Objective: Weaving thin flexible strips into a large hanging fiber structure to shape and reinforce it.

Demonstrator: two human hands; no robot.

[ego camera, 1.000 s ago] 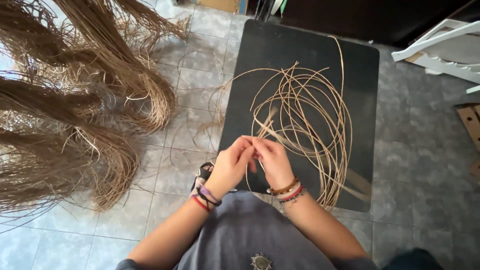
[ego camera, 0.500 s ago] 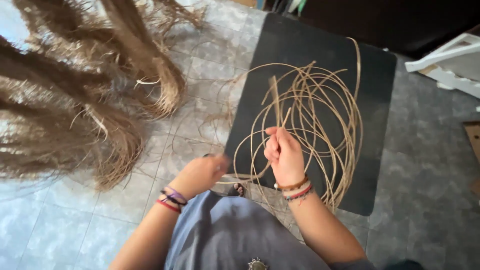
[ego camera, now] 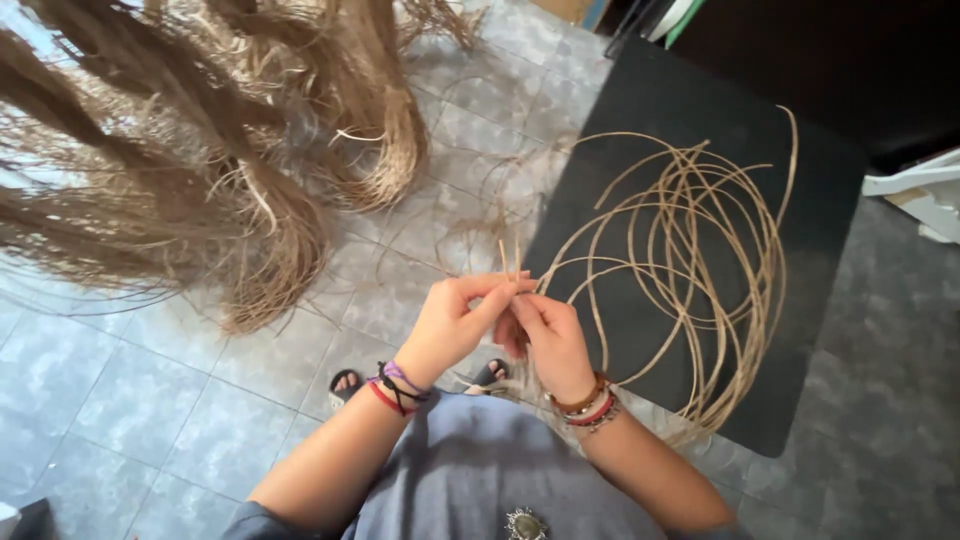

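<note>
My left hand point(ego camera: 455, 322) and my right hand point(ego camera: 548, 338) meet in front of me, fingertips pinched together on thin tan reed strands point(ego camera: 512, 262) whose short ends stick up above my fingers. The strands run off to the right into a loose coil of reed point(ego camera: 690, 250) lying on a black mat point(ego camera: 640, 110). Both wrists wear several coloured bracelets. My sandalled feet point(ego camera: 345, 384) show below my hands, above my grey-blue skirt point(ego camera: 470, 480).
Big bundles of dry brown fibre point(ego camera: 200, 170) spread over the grey tiled floor point(ego camera: 120, 400) at the left and top. A white furniture piece point(ego camera: 925, 195) stands at the right edge, beside a dark area at top right.
My left hand, which had dropped down to the left half a second ago, has come back up to meet my right hand on the strands. The view has shifted slightly.
</note>
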